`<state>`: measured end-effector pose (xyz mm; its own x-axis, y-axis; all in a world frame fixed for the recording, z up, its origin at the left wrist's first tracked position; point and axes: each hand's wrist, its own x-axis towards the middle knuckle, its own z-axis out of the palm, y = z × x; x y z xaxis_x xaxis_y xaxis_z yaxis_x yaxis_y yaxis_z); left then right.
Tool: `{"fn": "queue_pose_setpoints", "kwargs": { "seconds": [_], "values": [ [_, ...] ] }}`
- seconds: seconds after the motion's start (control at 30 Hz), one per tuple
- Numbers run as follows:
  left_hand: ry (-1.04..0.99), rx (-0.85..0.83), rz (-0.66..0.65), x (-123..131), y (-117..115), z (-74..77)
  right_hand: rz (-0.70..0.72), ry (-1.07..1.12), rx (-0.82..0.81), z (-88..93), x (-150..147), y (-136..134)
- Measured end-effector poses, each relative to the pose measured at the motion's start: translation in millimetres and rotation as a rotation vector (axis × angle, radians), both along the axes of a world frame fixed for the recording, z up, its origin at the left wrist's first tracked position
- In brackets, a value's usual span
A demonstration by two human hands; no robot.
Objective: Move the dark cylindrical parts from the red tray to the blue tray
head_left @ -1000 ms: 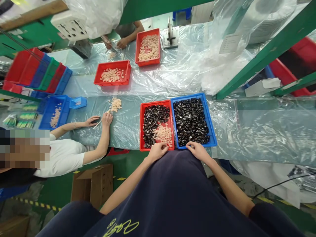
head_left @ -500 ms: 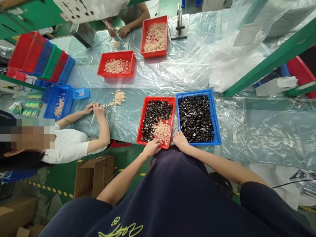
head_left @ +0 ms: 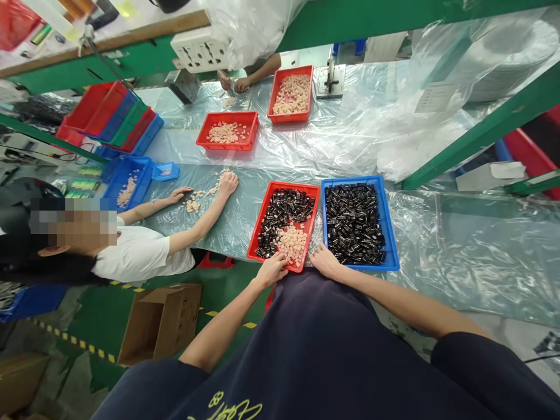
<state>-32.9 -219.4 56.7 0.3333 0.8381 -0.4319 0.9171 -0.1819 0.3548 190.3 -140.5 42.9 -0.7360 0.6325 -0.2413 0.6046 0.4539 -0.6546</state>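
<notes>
My left hand (head_left: 272, 270) lies at the near rim of a red plastic tray (head_left: 284, 185), its fingers close to a pile of peach-coloured pieces (head_left: 294, 245). Small black components (head_left: 284, 213) fill the rest of that tray. My right hand (head_left: 326, 262) rests beside the near corner of a blue plastic tray (head_left: 350, 179), which is packed with similar black components (head_left: 353, 224). It sits in the gap between the two trays. Neither hand visibly holds anything, though my left fingers are partly hidden.
A co-worker's hands (head_left: 205, 191) work among loose peach pieces (head_left: 193, 204) on the plastic-covered table (head_left: 245, 224) to my left. Beyond stand a blue tray (head_left: 126, 184), red trays (head_left: 227, 129), and stacked crates (head_left: 114, 116). A cardboard box (head_left: 161, 324) sits on the floor.
The view has shifted and the trays appear lower in frame. The co-worker's hands have moved from a thin stick onto the loose pieces. My right hand has moved left along the blue tray.
</notes>
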Motion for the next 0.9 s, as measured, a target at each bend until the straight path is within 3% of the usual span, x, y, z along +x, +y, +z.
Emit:
{"fn": "queue_pose_setpoints", "kwargs": {
  "seconds": [0.2, 0.37, 0.5, 0.67, 0.9],
  "values": [
    [-0.053, -0.037, 0.021, 29, 9, -2.6, -0.149, 0.057, -0.048, 37.4, 43, 0],
    [-0.156, -0.092, 0.048, 66, 29, -2.0, -0.335, 0.117, -0.121, 42.3, 59, -7],
    [-0.251, -0.070, 0.131, 77, 40, 19.6, -0.441, 0.161, -0.136, 40.6, 59, -16],
    [-0.431, -0.022, 0.184, 86, 44, 52.2, -0.389, 0.180, -0.198, 42.4, 55, -23],
    [-0.546, -0.030, 0.295, 89, 49, 71.0, -0.391, 0.242, -0.200, 44.3, 47, -16]
  ]
}}
